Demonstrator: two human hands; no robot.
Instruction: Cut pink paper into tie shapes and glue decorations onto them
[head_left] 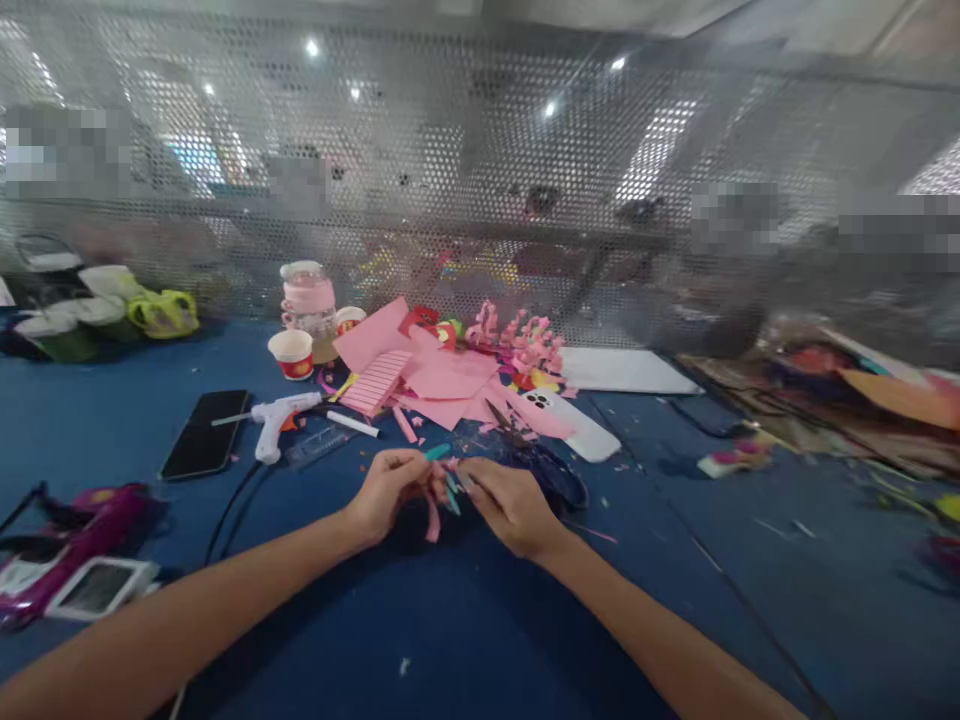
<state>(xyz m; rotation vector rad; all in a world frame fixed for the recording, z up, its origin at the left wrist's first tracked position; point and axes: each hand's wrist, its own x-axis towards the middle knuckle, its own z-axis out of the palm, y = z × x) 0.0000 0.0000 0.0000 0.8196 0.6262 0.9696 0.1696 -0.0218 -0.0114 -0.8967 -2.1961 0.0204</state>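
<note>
My left hand (388, 492) and my right hand (510, 508) meet over the blue table (420, 640), fingertips pinched together on a small pink paper strip (433, 520) that hangs down between them. A thin teal piece (439, 452) sticks out by my left fingertips; what it is cannot be made out. Black-handled scissors (551, 470) lie just right of my right hand. Pink paper sheets (435, 380) and pink paper flowers (529, 345) are piled just beyond the hands.
A white glue gun (279, 418) and a black phone (204, 432) lie to the left, a white phone (577, 425) to the right. Paper cups (292, 353), a jar (309, 300), a pink case (67, 555) and a perforated metal screen (480, 180) surround the spot.
</note>
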